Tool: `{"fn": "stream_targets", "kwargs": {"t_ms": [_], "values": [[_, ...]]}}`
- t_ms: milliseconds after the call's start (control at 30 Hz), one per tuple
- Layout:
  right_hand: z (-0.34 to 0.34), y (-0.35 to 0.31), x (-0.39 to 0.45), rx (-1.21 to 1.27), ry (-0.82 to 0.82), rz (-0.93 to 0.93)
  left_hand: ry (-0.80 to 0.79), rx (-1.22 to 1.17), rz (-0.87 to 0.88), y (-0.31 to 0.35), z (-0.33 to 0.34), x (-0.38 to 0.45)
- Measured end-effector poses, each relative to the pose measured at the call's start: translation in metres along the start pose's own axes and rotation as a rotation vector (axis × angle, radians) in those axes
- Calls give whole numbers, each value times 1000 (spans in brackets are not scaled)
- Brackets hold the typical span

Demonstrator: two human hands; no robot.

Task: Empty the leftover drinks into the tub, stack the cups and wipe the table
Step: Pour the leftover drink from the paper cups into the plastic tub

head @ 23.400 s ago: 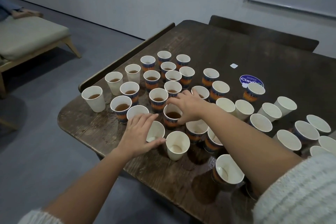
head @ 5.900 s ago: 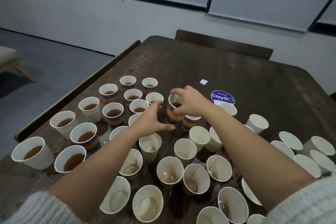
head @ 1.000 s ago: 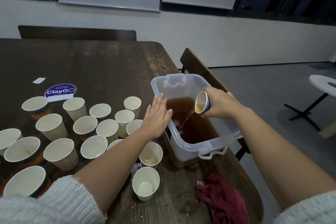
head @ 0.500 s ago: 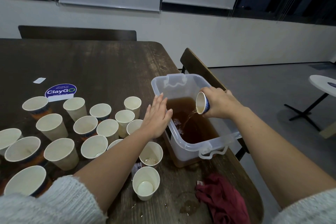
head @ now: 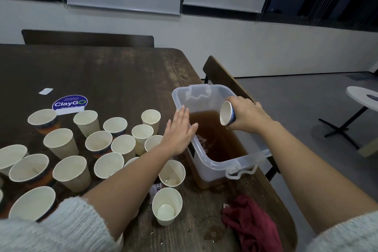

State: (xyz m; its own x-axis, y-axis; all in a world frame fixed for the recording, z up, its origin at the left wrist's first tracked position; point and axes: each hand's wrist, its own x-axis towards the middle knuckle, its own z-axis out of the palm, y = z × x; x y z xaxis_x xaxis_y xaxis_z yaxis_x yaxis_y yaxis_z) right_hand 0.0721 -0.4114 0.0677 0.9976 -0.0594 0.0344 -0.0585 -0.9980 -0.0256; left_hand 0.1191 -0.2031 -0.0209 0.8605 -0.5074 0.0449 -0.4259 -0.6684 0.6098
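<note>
A clear plastic tub (head: 223, 164) holding brown liquid stands at the table's right edge. My right hand (head: 248, 116) grips a paper cup (head: 227, 113) tipped on its side over the tub, its mouth facing left; no liquid runs from it. My left hand (head: 178, 135) lies flat with straight fingers against the tub's left rim. Several paper cups (head: 122, 145) stand upright on the dark wooden table (head: 114, 75) to the left, most looking empty, one near cup (head: 171, 173) with dregs. A dark red cloth (head: 251, 224) lies crumpled near the front right corner.
A round ClayGo sticker (head: 70, 103) and a small white label (head: 45, 91) lie on the table. Wet spill marks sit near the cloth. Benches run along the far side (head: 88, 38) and right side (head: 223, 76). A small white side table (head: 364, 96) stands at far right.
The stream of brown drink from the tipped cup has stopped. My right hand has lifted the cup slightly higher over the tub. My left hand stays on the tub's rim.
</note>
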Motion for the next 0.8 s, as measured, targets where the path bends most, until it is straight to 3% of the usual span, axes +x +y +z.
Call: {"fn": "stream_targets", "kwargs": {"t_ms": [133,267,367,533,800], "values": [[-11,-23,-1,496,17,68,-54,27,3,4,-22,-3],[-19,-58,11,809,53,69,-1,-228,11,3,-58,-16],[-21,-104,27,876,75,46,33,-306,-39,-18,-85,-33],[-16,-224,49,1011,-3,-114,249,-506,-110,-79,-147,-81],[-4,-435,60,1118,-198,-372,532,-484,-265,-203,-257,-193]]}}
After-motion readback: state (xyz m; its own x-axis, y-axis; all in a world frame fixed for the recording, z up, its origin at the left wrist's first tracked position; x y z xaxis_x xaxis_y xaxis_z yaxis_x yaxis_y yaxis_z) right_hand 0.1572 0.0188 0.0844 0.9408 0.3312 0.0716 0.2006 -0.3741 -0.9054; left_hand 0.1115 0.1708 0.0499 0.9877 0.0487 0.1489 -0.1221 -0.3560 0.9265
